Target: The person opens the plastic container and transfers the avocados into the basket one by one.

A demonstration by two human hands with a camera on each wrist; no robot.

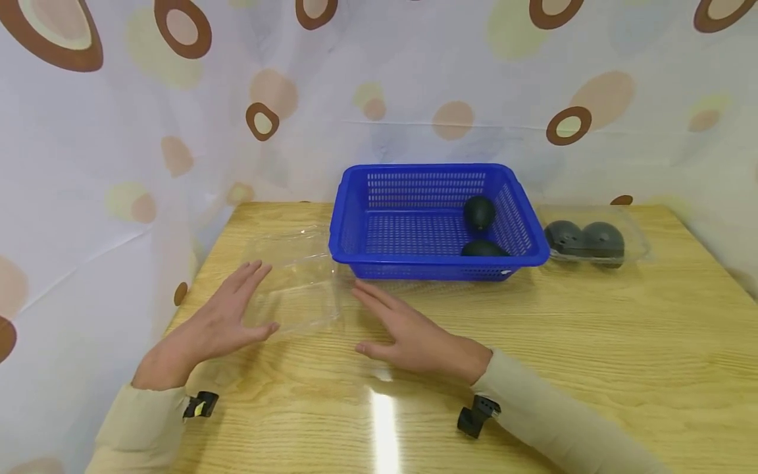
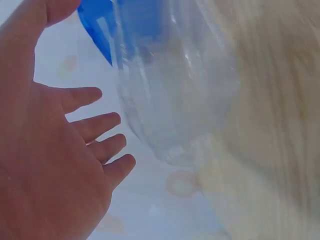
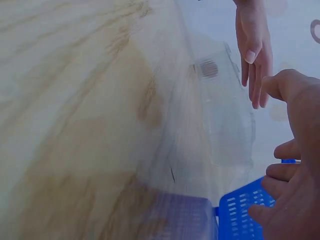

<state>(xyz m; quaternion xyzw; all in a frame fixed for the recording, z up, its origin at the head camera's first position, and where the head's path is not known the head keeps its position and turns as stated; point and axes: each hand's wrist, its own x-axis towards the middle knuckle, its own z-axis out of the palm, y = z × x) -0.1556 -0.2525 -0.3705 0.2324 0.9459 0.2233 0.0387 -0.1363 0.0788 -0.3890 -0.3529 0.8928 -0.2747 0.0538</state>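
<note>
Basket point(image 1: 438, 260) between left container point(image 1: 299, 304) and right container point(image 1: 636, 245), 2 avocados point(image 1: 478, 212) in basket

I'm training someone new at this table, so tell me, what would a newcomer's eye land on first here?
Probably the bright blue basket at the table's back middle, with two dark green rounded items at its right side. Next, the left hand and right hand, spread near the clear container left of it. At far right, dark round items stand out in another see-through container.
</note>
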